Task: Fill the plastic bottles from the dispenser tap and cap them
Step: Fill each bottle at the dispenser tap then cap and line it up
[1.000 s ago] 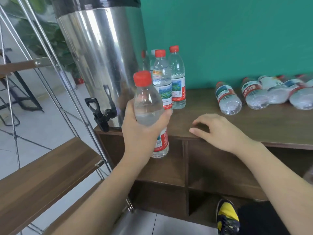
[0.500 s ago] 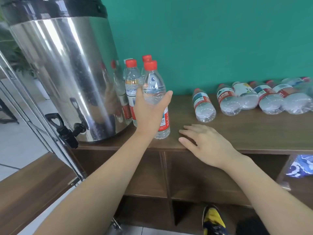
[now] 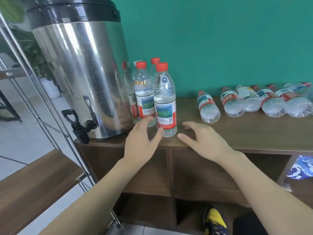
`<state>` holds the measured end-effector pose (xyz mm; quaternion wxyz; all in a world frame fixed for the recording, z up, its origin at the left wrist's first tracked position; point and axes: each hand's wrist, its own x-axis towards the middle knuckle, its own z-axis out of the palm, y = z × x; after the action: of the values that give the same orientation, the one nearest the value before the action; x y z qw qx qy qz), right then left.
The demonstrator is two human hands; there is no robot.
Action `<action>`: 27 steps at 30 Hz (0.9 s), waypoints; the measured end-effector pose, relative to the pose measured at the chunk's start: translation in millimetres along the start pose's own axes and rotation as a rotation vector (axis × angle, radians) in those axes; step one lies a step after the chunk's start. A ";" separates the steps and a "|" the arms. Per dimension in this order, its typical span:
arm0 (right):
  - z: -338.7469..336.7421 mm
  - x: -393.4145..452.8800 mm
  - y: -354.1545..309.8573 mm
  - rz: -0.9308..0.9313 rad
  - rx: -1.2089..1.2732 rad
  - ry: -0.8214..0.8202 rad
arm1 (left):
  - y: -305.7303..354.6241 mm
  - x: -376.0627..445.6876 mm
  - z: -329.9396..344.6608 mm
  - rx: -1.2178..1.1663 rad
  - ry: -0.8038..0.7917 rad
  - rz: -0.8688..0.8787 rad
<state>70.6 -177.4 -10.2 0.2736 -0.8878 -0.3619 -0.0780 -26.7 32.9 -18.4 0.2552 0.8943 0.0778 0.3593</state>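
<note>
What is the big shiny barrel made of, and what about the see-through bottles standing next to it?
The big silver dispenser barrel looks like polished steel: it mirrors the bottles like a blurry mirror. The clear upright bottles with red caps look like thin glossy plastic, ribbed and see-through, with paper-like labels.

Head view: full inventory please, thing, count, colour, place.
dispenser: 1, steel with black lid, left end of the cabinet top
dispenser tap: 1, black, low on the dispenser front, over the cabinet edge
upright bottles: at least 3, clear with red caps, standing just right of the dispenser
lying bottles: about 5, clear with red caps where visible, in a row along the wall at right
cabinet: 1, dark wood, open cubbies below
wall: teal, behind the cabinet
cloth: 1, blue and white, right cubby
shoe: 1, yellow and black, bottom edge
left hand: open, at the front bottle's base
right hand: open, on the cabinet edge
</note>
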 end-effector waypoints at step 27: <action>26.4 75.7 -20.5 0.124 -0.087 -0.003 | -30.6 -24.7 15.2 0.294 0.008 -0.057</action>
<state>109.9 -105.6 2.0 0.2386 -0.9196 -0.3027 -0.0754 -33.0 45.1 -58.2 0.1311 0.9179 0.1561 0.3404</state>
